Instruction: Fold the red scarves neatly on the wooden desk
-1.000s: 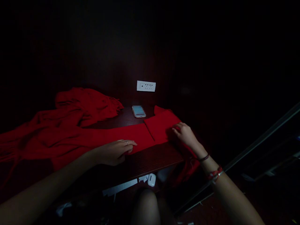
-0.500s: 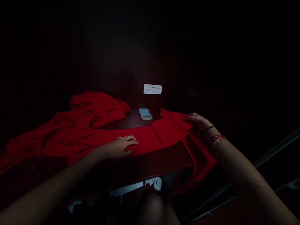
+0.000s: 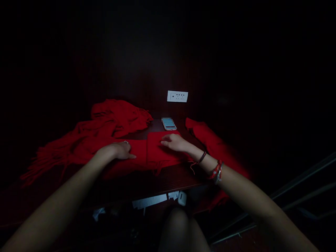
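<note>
A red scarf (image 3: 141, 148) lies lengthwise along a dark wooden desk, its right part doubled over into a flat folded section (image 3: 154, 140). My left hand (image 3: 122, 150), with a ring on one finger, rests on the scarf left of the fold; its thumb is apart from the other fingers. On the folded section lies my right hand (image 3: 174, 142), fingers extended over the cloth and not gripping it. Bracelets circle that wrist. Fringe hangs at the folded section's near edge.
More red fringed cloth (image 3: 120, 112) is heaped at the back left. Another red cloth (image 3: 210, 138) drapes over the desk's right side. A phone (image 3: 169, 124) lies near the wall, below a white socket panel (image 3: 177, 96). Under the desk hangs a small white case (image 3: 182, 198).
My right hand has moved left, bringing the scarf's folded part further over the middle. My left hand has shifted left along the cloth. The view has turned slightly.
</note>
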`<state>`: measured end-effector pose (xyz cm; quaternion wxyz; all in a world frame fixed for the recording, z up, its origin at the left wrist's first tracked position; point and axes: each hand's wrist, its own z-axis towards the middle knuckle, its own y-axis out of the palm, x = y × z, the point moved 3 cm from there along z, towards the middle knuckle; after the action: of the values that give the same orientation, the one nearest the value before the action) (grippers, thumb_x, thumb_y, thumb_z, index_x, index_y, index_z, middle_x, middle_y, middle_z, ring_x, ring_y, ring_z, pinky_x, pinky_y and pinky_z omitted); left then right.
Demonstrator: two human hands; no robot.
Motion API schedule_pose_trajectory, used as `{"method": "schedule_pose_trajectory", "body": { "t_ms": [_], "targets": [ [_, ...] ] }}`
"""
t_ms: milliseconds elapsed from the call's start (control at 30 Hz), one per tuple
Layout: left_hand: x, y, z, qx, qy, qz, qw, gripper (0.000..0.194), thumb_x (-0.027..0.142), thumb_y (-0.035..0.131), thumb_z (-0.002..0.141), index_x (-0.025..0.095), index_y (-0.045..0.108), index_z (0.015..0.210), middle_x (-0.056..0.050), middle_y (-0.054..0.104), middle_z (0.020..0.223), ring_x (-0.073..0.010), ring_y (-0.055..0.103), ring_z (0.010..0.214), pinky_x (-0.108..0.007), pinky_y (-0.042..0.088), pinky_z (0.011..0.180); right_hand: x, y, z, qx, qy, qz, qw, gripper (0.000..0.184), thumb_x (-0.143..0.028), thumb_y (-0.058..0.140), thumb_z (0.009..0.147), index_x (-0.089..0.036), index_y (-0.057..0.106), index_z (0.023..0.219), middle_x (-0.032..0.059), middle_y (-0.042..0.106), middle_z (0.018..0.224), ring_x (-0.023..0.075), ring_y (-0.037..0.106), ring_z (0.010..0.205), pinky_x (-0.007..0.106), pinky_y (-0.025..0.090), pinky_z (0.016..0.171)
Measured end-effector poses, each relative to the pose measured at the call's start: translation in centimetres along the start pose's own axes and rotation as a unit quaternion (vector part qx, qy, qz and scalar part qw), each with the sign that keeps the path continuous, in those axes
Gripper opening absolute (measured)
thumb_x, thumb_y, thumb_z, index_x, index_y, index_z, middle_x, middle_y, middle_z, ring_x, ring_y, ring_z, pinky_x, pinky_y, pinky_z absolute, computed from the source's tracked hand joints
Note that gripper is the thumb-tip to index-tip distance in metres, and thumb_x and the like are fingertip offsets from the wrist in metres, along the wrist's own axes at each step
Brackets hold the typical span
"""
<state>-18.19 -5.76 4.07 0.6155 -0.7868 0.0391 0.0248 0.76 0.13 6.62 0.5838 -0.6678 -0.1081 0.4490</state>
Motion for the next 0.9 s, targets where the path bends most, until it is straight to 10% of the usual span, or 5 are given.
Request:
{"method": "schedule_pose_trajectory", "body": {
  "t_ms": [200, 400, 700, 900],
  "targets": [
    [-0.4, 0.3, -0.1, -0.025, -0.034, 0.009, 0.999, 0.056, 0.048, 0.043, 0.068, 0.01, 0.05, 0.11, -0.02, 0.047, 0.112, -0.0272, 0.052, 0.092, -0.032, 0.041, 0.074, 6.7, -0.4, -3.4, 0.086, 0.157, -0.133, 0.975, 0.058, -0.05, 0.044, 0.07, -0.016, 0.039, 0.116, 0.0185, 0.04, 0.117, 0.0308, 0.041, 0.104, 0.045, 0.036, 0.077],
    [0.8, 1.7, 1.1, -0.027, -0.047, -0.004, 0.998, 0.074, 0.059, 0.031, 0.071, 0.011, 0.025, 0.126, -0.023, 0.026, 0.127, -0.0326, 0.036, 0.109, -0.04, 0.034, 0.083, 9.9, -0.3, -1.6, 0.116, 0.163, 0.149, 0.968, 0.07, -0.017, 0.054, 0.063, -0.014, 0.022, 0.125, 0.014, 0.046, 0.113, 0.018, 0.053, 0.089, 0.027, 0.044, 0.069],
    [3.9, 2.3, 3.1, 0.221, 0.192, 0.008, 0.956, 0.051, 0.046, 0.029, 0.08, 0.02, 0.028, 0.125, -0.01, 0.023, 0.131, -0.0212, 0.023, 0.118, -0.032, 0.024, 0.092, 16.0, -9.2, -1.8, 0.202, 0.225, -0.089, 0.949, 0.052, -0.006, 0.045, 0.063, -0.017, 0.042, 0.114, 0.0063, 0.053, 0.101, 0.0161, 0.052, 0.084, 0.025, 0.042, 0.071],
    [4.4, 0.5, 2.5, 0.309, 0.184, 0.121, 0.925, 0.03, 0.026, 0.034, 0.081, 0.021, 0.048, 0.107, -0.008, 0.05, 0.104, -0.0194, 0.047, 0.095, -0.031, 0.034, 0.081, 15.3, -7.4, -4.3, 0.224, 0.222, -0.227, 0.921, 0.046, -0.013, 0.046, 0.068, -0.015, 0.043, 0.114, 0.0182, 0.039, 0.112, 0.0273, 0.043, 0.097, 0.038, 0.038, 0.075]
  ]
}}
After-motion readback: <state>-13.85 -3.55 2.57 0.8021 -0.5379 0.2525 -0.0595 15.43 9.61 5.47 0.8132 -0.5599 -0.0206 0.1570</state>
